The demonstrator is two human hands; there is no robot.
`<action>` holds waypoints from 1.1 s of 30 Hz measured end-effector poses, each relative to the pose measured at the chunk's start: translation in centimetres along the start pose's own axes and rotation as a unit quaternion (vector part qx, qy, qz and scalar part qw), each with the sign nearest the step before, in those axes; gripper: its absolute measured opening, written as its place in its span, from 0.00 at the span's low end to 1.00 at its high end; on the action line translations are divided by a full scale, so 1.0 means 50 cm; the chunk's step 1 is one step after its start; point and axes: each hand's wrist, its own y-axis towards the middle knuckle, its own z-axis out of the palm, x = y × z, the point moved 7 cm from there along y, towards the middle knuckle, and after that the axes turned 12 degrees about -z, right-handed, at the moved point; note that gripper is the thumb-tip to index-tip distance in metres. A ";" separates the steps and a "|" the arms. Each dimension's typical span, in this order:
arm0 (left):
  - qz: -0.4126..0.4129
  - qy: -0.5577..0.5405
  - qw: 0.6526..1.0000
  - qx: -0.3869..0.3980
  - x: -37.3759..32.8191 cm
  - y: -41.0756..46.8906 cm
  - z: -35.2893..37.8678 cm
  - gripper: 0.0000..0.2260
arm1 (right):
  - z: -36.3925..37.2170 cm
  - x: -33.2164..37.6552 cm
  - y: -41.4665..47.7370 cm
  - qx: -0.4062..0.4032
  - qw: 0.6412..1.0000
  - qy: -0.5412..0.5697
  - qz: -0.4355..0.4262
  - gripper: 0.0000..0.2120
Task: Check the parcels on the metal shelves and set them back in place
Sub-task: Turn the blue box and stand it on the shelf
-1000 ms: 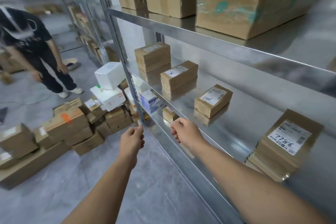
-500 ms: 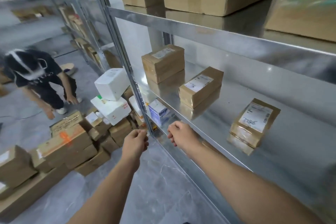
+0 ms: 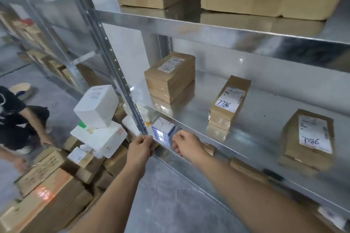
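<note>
Three labelled parcels [image 3: 229,100] sit apart on the metal shelf [image 3: 265,117], left hand [image 3: 141,147] and right hand [image 3: 186,145] hovering at its front edge, both clenched, empty

Person in black [image 3: 13,117] beside floor cartons [image 3: 49,181], white foam boxes [image 3: 96,106] on top.
</note>
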 end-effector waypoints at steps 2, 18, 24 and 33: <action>-0.008 0.006 1.000 0.030 -0.010 0.052 -0.025 0.09 | 0.037 0.003 0.021 -0.027 1.000 -0.003 0.005 0.16; -0.024 0.085 0.990 0.107 -0.028 0.321 -0.055 0.09 | 0.211 -0.099 0.194 -0.107 0.990 -0.022 0.085 0.16; -0.029 0.113 0.988 0.106 -0.010 0.452 -0.068 0.12 | 0.263 -0.159 0.266 -0.118 0.988 -0.021 0.097 0.16; -0.007 0.152 0.979 0.136 0.033 0.654 -0.036 0.10 | 0.293 -0.293 0.374 -0.247 0.962 0.031 0.111 0.13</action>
